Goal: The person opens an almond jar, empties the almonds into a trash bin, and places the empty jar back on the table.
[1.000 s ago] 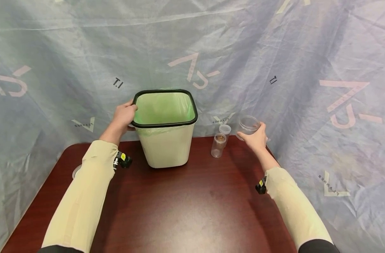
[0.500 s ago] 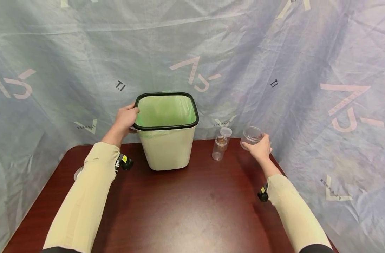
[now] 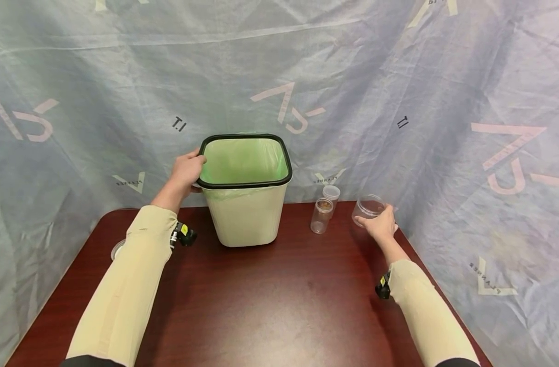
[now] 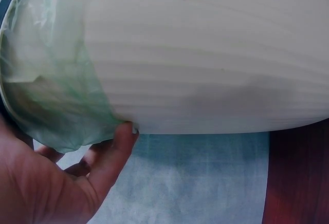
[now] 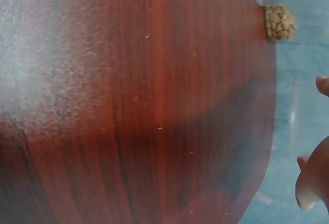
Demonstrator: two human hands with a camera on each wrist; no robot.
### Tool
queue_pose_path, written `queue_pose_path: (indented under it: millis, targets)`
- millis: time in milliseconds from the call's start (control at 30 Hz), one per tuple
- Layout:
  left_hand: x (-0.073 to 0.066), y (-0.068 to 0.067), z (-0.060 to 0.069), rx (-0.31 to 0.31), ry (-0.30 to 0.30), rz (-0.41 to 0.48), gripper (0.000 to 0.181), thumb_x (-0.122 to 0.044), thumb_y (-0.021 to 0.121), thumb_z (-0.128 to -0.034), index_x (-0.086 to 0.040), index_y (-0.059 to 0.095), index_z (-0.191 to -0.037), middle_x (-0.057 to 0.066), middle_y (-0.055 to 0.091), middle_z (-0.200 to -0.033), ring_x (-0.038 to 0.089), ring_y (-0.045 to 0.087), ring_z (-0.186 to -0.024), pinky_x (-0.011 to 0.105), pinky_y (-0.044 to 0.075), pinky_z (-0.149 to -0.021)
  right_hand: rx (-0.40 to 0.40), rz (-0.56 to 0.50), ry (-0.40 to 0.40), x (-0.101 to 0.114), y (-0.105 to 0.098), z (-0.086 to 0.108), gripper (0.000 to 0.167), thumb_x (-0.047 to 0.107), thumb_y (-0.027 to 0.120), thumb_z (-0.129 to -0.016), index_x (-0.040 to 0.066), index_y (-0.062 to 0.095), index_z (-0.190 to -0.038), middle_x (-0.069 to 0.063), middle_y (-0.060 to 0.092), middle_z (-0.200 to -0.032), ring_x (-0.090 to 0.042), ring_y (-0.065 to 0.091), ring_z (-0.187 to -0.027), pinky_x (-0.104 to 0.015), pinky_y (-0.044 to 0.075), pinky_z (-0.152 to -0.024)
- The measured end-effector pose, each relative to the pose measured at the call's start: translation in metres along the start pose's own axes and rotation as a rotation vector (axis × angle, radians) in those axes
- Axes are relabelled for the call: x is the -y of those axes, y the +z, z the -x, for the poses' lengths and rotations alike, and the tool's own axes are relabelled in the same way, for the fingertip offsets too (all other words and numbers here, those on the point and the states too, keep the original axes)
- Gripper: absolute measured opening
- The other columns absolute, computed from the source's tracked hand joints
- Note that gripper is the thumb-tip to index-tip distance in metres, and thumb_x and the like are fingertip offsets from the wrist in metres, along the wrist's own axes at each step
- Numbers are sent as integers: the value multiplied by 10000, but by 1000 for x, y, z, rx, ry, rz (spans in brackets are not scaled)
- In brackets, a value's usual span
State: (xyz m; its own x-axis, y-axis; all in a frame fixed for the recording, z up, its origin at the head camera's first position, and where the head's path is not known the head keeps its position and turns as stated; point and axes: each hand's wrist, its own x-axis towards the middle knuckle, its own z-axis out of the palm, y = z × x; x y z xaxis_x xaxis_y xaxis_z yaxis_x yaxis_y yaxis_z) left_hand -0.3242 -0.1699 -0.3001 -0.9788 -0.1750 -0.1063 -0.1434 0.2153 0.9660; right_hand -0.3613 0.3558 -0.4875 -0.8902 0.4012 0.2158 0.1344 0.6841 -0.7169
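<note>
My left hand (image 3: 187, 169) grips the black rim of a cream trash bin (image 3: 245, 216) lined with a green bag. In the left wrist view, its fingers bear on the bagged upper part of the bin's side (image 4: 205, 54). Over at the table's back right corner, my right hand (image 3: 380, 223) holds a wide clear plastic jar (image 3: 364, 208) between thumb and fingers. Whether that jar's base touches the table cannot be told. The right wrist view catches only part of this hand (image 5: 314, 175) and a faint jar edge.
A slim clear jar (image 3: 319, 224) and one with a whitish top (image 3: 331, 192) stand between bin and right hand. Tan nut-like pieces (image 5: 279, 23) show in the right wrist view. A round clear item (image 3: 117, 250) is partly behind the left sleeve. Grey curtains border the dark red table (image 3: 279, 306).
My right hand has lowered the wide clear jar toward the table's back right corner. The left hand keeps its grip on the bin, and the head view has shifted slightly.
</note>
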Motion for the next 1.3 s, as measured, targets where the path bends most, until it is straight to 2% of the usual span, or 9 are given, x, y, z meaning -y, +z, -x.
queue_pose_path:
  millis: [300,633,1067,1300]
  targets:
    - [-2,-1,2,-6,1,7,560,-270,408,-983,-343,295,-1527,96,220,-1576,298,510,-1000,530,515,-801,24,5,38,-10,2,4,984,386,875,-687,25,312,-1409,-194,476,-1314,-388,448,-1215,-577,257,-974]
    - [-1,0,0,-6,-2,13,567,-259,420,-978,-328,303,-1529,99,247,-1565,297,526,-993,538,517,-797,53,-5,63,-14,0,9,1035,377,868,-703,21,260,-1461,-217,445,-1378,-397,420,-1250,-580,220,-1024]
    - [-1,-2,0,3,4,4,567,-263,414,-983,-329,289,-1532,96,221,-1576,295,515,-1010,542,513,-810,59,8,82,-21,3,11,1047,393,866,-693,17,263,-1462,-224,454,-1364,-407,414,-1253,-551,251,-1058]
    - [-1,-4,2,3,5,0,572,-264,416,-980,-325,288,-1534,106,239,-1565,281,529,-950,534,517,-797,50,-22,100,-23,5,14,1051,396,873,-686,28,267,-1462,-219,448,-1372,-425,409,-1251,-541,288,-1051]
